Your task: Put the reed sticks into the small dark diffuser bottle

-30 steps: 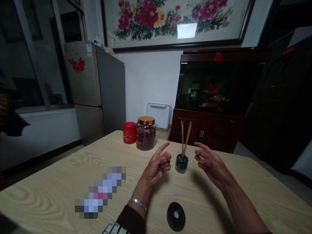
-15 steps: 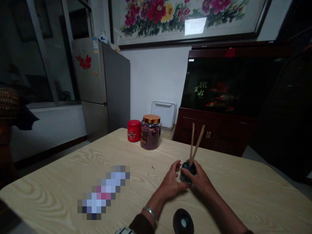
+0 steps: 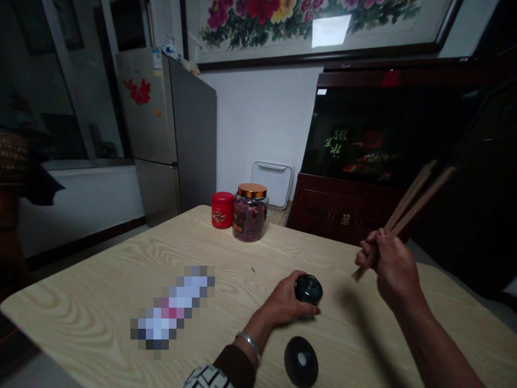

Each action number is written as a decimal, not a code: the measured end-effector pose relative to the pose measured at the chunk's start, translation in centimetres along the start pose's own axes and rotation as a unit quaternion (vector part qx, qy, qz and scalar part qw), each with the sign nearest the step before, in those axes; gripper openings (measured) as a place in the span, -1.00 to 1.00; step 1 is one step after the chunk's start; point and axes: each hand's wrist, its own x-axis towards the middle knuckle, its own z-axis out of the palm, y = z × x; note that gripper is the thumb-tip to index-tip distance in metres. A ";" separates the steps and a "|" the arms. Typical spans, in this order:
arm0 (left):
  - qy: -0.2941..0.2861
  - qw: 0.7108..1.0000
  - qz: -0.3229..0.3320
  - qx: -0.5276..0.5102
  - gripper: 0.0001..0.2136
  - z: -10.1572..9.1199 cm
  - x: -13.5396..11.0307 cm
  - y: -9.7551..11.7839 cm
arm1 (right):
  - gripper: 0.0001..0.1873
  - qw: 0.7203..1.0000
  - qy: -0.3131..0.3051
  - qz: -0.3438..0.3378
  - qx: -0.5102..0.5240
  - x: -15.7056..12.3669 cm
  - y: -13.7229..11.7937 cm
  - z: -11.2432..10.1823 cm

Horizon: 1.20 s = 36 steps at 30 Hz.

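Observation:
My left hand (image 3: 285,302) is curled round a small, round, glossy dark pot (image 3: 309,288) on the table, thumb at its near side. My right hand (image 3: 393,264) is closed on several thin brown incense sticks (image 3: 414,202), raised to the right of the pot. Their upper ends lean up and right, and their lower ends poke out below my fist. A dark round disc (image 3: 301,372) with a pale spot in its middle lies on the table just below my left hand.
On the wood-grain table (image 3: 121,280) a blurred-out oblong object (image 3: 173,307) lies at left. A red canister (image 3: 222,210) and a copper-lidded jar of dried flowers (image 3: 249,215) stand at the back. A tiny stick piece (image 3: 253,270) lies mid-table. Behind are a fridge (image 3: 149,134) and a fish tank (image 3: 375,134).
The incense sticks, which stood in the pot, have come out of it. My right hand has left the pot and carried them up and right. My left hand stays on the pot.

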 end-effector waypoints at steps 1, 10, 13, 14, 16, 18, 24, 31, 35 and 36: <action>0.001 1.000 0.002 -0.001 -0.25 0.0 0.0 -0.1 | -0.63 0.996 -0.019 0.013 -0.088 0.4 0.6 -1.7; 0.013 1.000 0.008 0.012 -0.26 0.1 -0.2 0.1 | -0.65 0.756 -0.210 0.016 -0.620 -5.5 11.3 -8.9; 0.015 1.000 0.002 0.011 -0.26 0.1 -0.2 0.2 | -0.61 0.750 -0.191 -0.075 -0.629 -5.9 10.9 -8.3; 0.013 1.000 -0.001 0.010 -0.26 0.1 -0.2 0.2 | -0.60 0.761 -0.181 -0.100 -0.615 -6.0 10.2 -7.9; 0.014 1.000 -0.006 0.016 -0.25 0.1 -0.2 0.3 | -0.62 0.805 -0.182 -0.110 -0.554 -6.5 8.1 -6.8; 0.016 1.000 -0.005 0.025 -0.24 0.1 -0.2 0.3 | -0.65 0.853 -0.238 -0.063 -0.461 -7.7 5.4 -5.0; 0.023 0.999 0.013 0.041 -0.26 0.2 -0.1 0.1 | -0.26 0.796 -0.476 -0.039 -0.373 -12.9 1.1 1.4; 0.018 0.999 0.030 0.030 -0.28 0.3 0.2 -0.9 | -0.44 0.853 -0.461 -0.026 -0.244 -12.1 1.2 1.5; 0.007 0.999 0.027 0.035 -0.31 0.1 0.0 -0.4 | -0.49 0.965 -0.254 0.018 -0.064 -7.3 0.4 0.9; 0.010 0.999 0.021 0.038 -0.28 0.0 -0.1 -0.1 | -0.49 0.978 -0.206 0.022 -0.030 -6.3 0.5 1.3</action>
